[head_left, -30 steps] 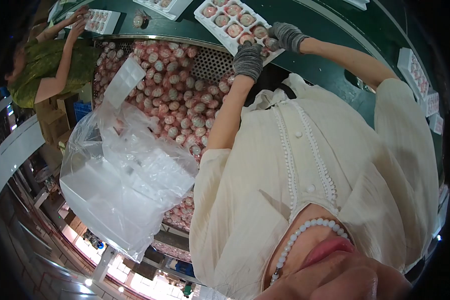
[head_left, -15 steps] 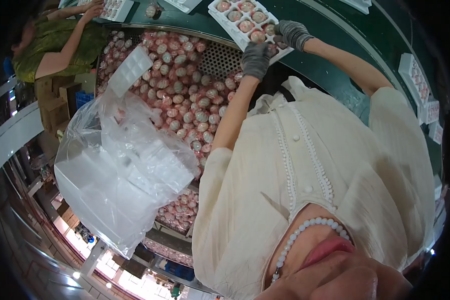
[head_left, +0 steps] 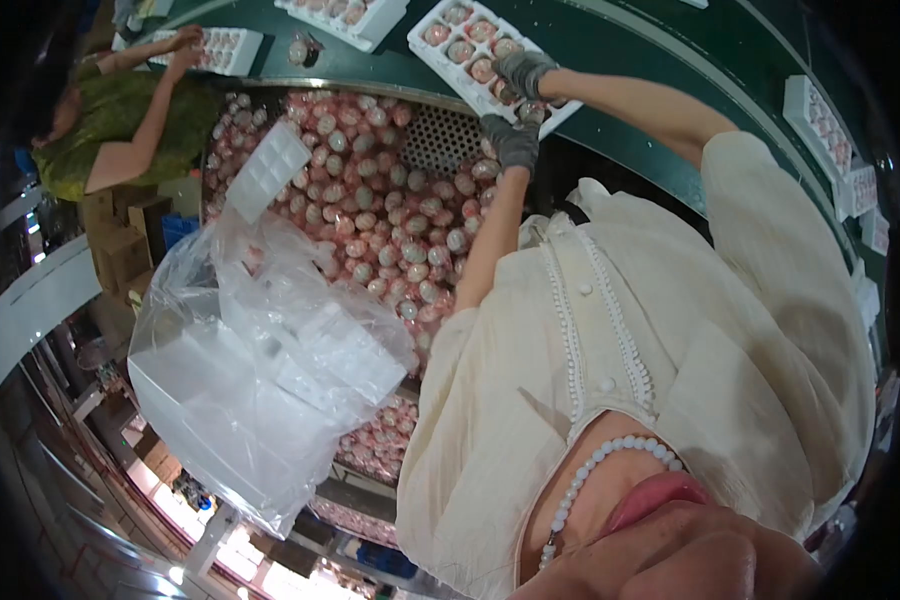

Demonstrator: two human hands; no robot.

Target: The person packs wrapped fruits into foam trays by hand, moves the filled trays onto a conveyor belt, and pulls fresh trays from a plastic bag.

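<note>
A white foam tray (head_left: 432,52) of wrapped eggs lies at a slant on the green work surface, at the top middle of the view. My right hand (head_left: 523,75), in a grey knit glove, reaches over the tray from the right, its fingers curled down on a wrapped egg (head_left: 507,48). At the tray's near corner, my left hand (head_left: 511,143), gloved alike, has its fingers bent around another wrapped egg (head_left: 533,112). The gloves partly hide the nearest cups.
Wrapped eggs (head_left: 390,215) fill a bin with a perforated metal plate (head_left: 442,138). A plastic bag (head_left: 250,370) of white trays rests over it. A loose egg (head_left: 302,48), more trays (head_left: 355,22) and a person in green (head_left: 120,130) are left; filled trays (head_left: 818,125) stand right.
My right hand has shifted left over the tray, toward its middle. My left hand has dropped slightly nearer my body. The whole view has tilted a little.
</note>
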